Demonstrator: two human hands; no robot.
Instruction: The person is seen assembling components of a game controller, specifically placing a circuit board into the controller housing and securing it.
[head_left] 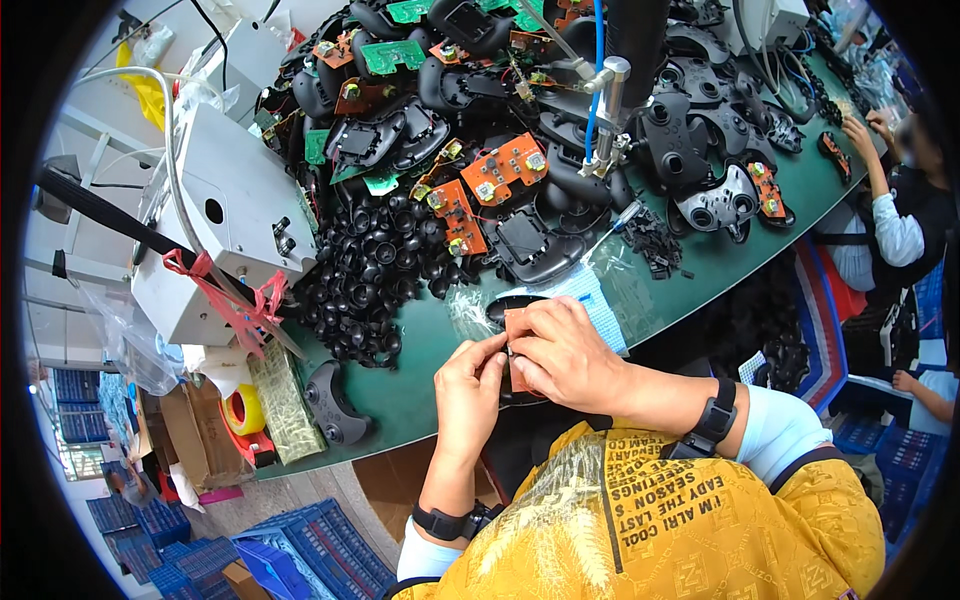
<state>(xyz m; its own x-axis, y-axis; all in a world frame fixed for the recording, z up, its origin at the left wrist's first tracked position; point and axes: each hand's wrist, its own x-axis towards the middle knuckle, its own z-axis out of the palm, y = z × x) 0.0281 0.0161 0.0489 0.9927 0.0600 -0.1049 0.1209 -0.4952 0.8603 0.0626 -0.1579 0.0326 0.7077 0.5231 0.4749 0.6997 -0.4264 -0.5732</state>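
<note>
Over the near edge of the green table, my two hands meet around a small orange-red circuit board (517,377). My left hand (470,388) pinches its left side between thumb and fingertips. From the right, my right hand (568,355) curls over the board and covers much of it. Just beyond my fingers lies a dark controller shell piece (507,306), partly hidden. Past that, a black controller half (525,240) rests beside loose orange circuit boards (507,168). Any small part between my fingertips is too hidden to make out.
Black thumbstick caps (365,265) lie heaped at left, near a grey metal box (225,220). A metal tool with a blue hose (606,105) hangs over the table. Controller shells (675,140) crowd the back right. A controller shell (338,405) and tape dispenser (246,412) sit at front left. Co-workers sit at right.
</note>
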